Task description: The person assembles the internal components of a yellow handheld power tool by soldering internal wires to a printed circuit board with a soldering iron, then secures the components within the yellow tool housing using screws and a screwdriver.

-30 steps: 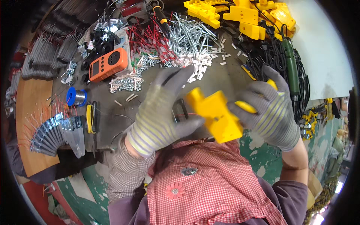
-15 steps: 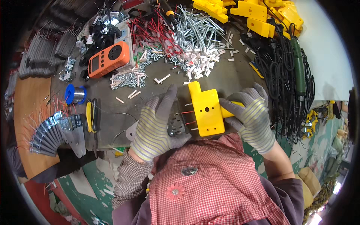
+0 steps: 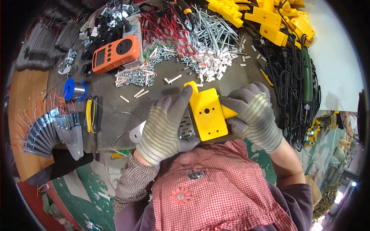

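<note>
Both of my hands wear grey gloves with yellow stripes. My left hand (image 3: 163, 127) is closed around a slotted metal plate (image 3: 187, 126); a rounded tab of bare metal sticks out on its left side. My right hand (image 3: 254, 117) grips the stub handle of a yellow plastic housing (image 3: 209, 117) that has a large hole in the middle and smaller ones around it. The housing's left edge meets the slotted plate, and my left fingertip reaches its upper arm. Whatever lies between plate and housing is hidden.
Beyond my hands lie an orange meter (image 3: 115, 54), long screws (image 3: 216, 29), white sleeves (image 3: 214, 67) and red wires (image 3: 160, 29). At left are a solder spool (image 3: 75, 90), yellow-handled pliers (image 3: 92, 115) and fanned metal blades (image 3: 48, 133). Black cables (image 3: 287, 77) and yellow housings (image 3: 266, 19) lie right.
The yellow housing has moved left against the slotted plate, tilting slightly. The pins and red wires that showed between them are now out of sight. My view has shifted a little.
</note>
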`<state>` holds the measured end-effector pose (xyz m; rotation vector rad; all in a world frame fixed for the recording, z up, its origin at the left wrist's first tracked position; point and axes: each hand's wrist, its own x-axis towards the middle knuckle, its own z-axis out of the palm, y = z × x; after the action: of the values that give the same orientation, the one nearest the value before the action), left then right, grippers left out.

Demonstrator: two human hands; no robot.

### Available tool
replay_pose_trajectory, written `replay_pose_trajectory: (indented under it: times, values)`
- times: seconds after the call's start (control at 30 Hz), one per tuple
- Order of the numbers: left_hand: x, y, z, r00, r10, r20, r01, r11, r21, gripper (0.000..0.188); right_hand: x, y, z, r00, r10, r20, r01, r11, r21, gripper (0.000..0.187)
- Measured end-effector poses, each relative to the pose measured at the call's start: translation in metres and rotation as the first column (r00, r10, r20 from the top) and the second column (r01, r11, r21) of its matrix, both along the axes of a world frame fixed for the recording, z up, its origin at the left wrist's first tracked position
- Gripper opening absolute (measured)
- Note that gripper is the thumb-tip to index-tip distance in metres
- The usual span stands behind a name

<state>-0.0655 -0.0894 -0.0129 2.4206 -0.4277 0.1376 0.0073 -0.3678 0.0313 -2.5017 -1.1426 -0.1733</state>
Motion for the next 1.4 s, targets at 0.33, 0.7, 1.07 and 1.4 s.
replay_pose_trajectory:
  times: [0.33, 0.7, 1.07, 1.4]
  values:
    - [0.005, -0.003, 0.001, 0.997, -0.072, -0.002, 0.072, 0.997, 0.011, 0.127, 0.038, -0.008, 0.003, 0.896, 0.168, -0.412, -0.175, 0.984, 0.022, 0.056]
    - [0.02, -0.024, 0.004, 0.99, -0.127, 0.056, 0.118, 0.983, 0.142, 0.131, 0.043, -0.067, 0.034, 0.987, 0.119, -0.107, -0.091, 0.968, 0.235, 0.051]
    - [0.023, -0.022, 0.01, 0.992, -0.124, 0.012, 0.12, 0.981, 0.152, 0.134, 0.079, -0.237, -0.01, 0.552, -0.755, 0.353, 0.806, 0.591, 0.003, 0.065]
    - [0.02, -0.019, 0.004, 0.993, -0.117, 0.02, 0.113, 0.984, 0.14, 0.131, 0.024, -0.047, 0.032, 0.704, 0.567, -0.427, 0.677, -0.355, 0.644, 0.05]
